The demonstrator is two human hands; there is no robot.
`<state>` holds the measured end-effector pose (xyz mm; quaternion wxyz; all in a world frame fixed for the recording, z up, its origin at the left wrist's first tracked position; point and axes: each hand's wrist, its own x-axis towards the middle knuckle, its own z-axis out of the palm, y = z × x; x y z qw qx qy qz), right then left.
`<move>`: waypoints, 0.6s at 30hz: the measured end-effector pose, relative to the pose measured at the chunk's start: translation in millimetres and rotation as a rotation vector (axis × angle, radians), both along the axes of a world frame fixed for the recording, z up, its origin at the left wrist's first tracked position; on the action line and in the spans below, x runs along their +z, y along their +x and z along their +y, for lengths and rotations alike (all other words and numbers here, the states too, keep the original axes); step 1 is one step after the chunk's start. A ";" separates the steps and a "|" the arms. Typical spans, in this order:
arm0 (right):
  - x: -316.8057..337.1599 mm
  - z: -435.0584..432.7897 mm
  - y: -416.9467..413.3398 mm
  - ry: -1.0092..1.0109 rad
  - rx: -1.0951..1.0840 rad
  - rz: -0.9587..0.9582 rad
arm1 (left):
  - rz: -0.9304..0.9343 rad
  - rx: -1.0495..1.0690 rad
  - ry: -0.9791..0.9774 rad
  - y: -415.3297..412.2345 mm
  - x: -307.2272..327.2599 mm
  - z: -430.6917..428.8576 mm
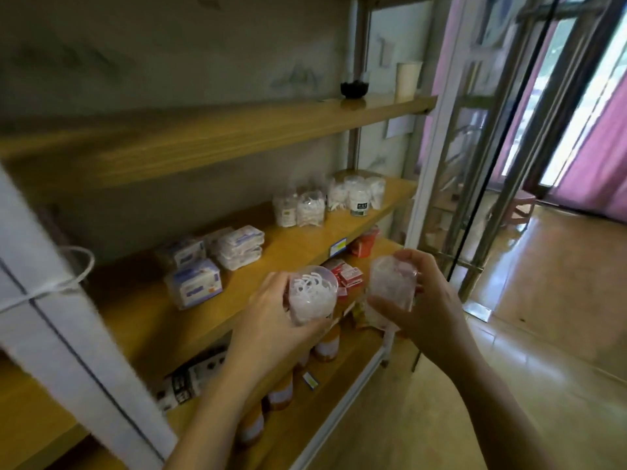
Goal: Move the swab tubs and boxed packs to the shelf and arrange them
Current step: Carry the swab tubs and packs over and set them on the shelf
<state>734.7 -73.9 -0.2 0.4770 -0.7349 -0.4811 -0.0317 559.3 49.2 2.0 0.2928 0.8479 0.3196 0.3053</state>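
From the head camera, the left hand (271, 310) wraps its fingers around a clear tub (312, 296) of white swabs, holding it in front of the middle shelf (142, 320). The right hand (431, 300) grips a second clear tub (392, 283) just to the right, the two tubs near each other but apart. On the middle shelf, boxed packs (210, 266) sit in a loose group at the left, some stacked. Farther right on the same shelf stands a cluster of swab tubs (325, 201). Small red boxes (346, 274) lie on the shelf below, behind the hands. Orange-capped bottles (325, 344) line the lower shelf edge. The picture is blurred.
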 end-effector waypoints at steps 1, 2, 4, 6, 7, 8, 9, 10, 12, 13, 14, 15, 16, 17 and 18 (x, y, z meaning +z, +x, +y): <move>0.4 6.4 14.2 -0.002 -0.003 -0.001 | -0.001 -0.003 -0.012 15.9 -0.5 7.3; 1.1 13.4 28.5 -0.008 -0.006 -0.002 | 0.004 -0.001 -0.013 31.7 -0.4 15.0; 3.2 28.1 58.4 -0.025 -0.013 0.003 | 0.014 0.004 0.000 64.3 0.3 32.2; 5.5 44.5 89.1 -0.024 -0.011 -0.009 | 0.020 0.013 0.004 96.6 0.4 49.7; 6.3 52.8 103.5 -0.019 -0.006 -0.016 | 0.022 0.021 0.009 112.2 0.1 58.5; 6.6 61.1 116.6 -0.014 -0.001 -0.019 | 0.020 0.026 0.011 126.6 -1.4 67.4; 5.7 69.1 129.1 -0.012 0.003 -0.015 | 0.015 0.030 0.007 140.4 -3.0 75.8; 4.5 76.7 140.4 -0.012 0.005 -0.011 | 0.013 0.035 0.006 153.5 -5.0 83.6; 0.7 89.8 161.5 -0.021 0.000 0.001 | 0.018 0.041 0.015 178.2 -9.7 98.0; -1.4 95.4 171.7 -0.029 -0.004 0.009 | 0.021 0.044 0.016 189.6 -12.0 104.3; -3.3 101.3 182.1 -0.037 -0.008 0.014 | 0.017 0.047 0.013 200.3 -14.4 110.7; -4.5 105.6 189.4 -0.046 -0.012 0.018 | 0.011 0.053 0.009 207.5 -16.1 115.2; -6.1 110.6 198.6 -0.051 -0.015 0.028 | 0.010 0.060 0.005 216.0 -18.3 120.5; -7.6 116.1 209.5 -0.051 -0.017 0.041 | 0.011 0.067 0.007 226.0 -20.8 126.5; -8.3 121.4 219.3 -0.045 -0.014 0.045 | 0.011 0.075 0.011 235.1 -23.4 132.0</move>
